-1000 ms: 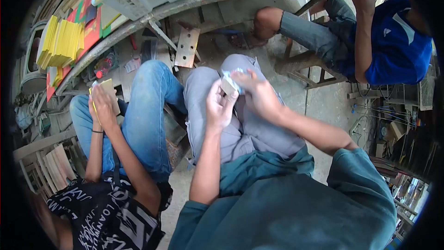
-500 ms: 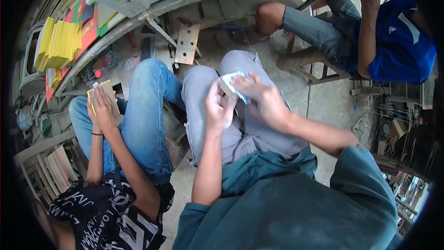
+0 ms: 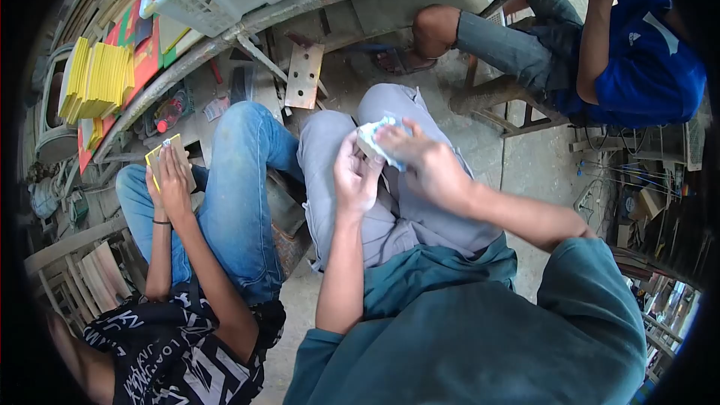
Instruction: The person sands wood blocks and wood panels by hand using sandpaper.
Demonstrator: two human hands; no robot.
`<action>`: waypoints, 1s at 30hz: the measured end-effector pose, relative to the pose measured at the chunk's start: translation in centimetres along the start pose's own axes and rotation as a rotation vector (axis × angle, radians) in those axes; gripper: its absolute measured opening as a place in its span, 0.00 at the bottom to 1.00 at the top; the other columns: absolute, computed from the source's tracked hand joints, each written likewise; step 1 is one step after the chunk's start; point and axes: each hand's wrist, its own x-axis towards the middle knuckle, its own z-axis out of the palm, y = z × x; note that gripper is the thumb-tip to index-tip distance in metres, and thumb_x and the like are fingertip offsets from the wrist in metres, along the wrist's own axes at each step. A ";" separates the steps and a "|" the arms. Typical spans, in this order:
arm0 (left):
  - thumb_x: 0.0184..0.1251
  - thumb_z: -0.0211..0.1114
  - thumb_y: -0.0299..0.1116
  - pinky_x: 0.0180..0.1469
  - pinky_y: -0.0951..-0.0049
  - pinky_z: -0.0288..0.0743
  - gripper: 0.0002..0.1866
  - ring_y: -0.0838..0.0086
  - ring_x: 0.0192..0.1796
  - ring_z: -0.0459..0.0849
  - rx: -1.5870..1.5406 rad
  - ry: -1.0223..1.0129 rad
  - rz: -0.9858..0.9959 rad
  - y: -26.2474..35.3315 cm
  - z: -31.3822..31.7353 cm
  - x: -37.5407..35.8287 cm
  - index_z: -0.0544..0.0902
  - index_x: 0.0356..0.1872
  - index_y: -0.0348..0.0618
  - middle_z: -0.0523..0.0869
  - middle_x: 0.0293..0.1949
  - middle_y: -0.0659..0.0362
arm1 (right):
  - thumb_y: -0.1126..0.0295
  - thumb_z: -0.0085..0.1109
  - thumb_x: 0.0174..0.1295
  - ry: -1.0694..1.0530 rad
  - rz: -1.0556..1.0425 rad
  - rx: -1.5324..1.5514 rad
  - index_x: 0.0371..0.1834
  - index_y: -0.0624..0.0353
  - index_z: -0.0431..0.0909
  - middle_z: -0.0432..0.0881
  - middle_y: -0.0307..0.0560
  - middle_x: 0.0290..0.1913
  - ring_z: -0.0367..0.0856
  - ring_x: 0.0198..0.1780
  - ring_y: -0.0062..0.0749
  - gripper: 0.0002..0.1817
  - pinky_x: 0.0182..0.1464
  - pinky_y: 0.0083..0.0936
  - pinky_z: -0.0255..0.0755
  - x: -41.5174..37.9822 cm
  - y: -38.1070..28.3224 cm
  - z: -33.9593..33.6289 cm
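Note:
Above my lap, a crumpled white and light-blue piece [image 3: 367,132], cloth or thin plastic, lies between my two hands. My right hand [image 3: 431,165] presses it with its fingers, slightly smeared by motion. Beneath it, my left hand [image 3: 354,180] is curled with palm up around something small, mostly hidden by the piece and the fingers. Both hands are close together over my grey trousers [image 3: 330,142].
At left, a co-worker's hands [image 3: 171,180] hold a yellow-edged board. Stacked yellow pieces [image 3: 97,79] and a pale plastic basket [image 3: 214,0] sit on the bench ahead. Another person in a blue shirt [image 3: 637,60] sits at upper right. A holed board [image 3: 304,75] is under the bench.
My right hand stays on the crumpled piece and has shifted only slightly. The co-worker's hands at left appear a little lower and farther right, as the whole view has shifted slightly.

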 end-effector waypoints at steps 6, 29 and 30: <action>0.64 0.67 0.31 0.58 0.75 0.69 0.26 0.74 0.54 0.77 0.073 -0.062 -0.022 0.1 -0.6 0.0 0.68 0.58 0.28 0.78 0.53 0.53 | 0.81 0.58 0.43 0.015 0.020 -0.086 0.57 0.65 0.75 0.78 0.59 0.55 0.73 0.63 0.48 0.30 0.70 0.47 0.57 0.2 2.0 0.8; 0.62 0.66 0.22 0.62 0.70 0.69 0.32 0.68 0.60 0.74 0.105 -0.205 -0.035 0.1 -0.3 -1.1 0.59 0.64 0.29 0.72 0.58 0.50 | 0.84 0.54 0.43 0.070 -0.013 -0.010 0.57 0.67 0.74 0.78 0.61 0.55 0.73 0.62 0.48 0.30 0.69 0.42 0.61 0.5 1.8 0.6; 0.60 0.66 0.21 0.62 0.70 0.69 0.33 0.68 0.59 0.74 0.042 -0.186 -0.042 0.4 0.2 -1.2 0.59 0.63 0.30 0.71 0.58 0.49 | 0.85 0.53 0.43 0.087 -0.016 0.036 0.56 0.67 0.75 0.78 0.61 0.55 0.74 0.62 0.48 0.29 0.69 0.43 0.61 -0.1 0.0 0.1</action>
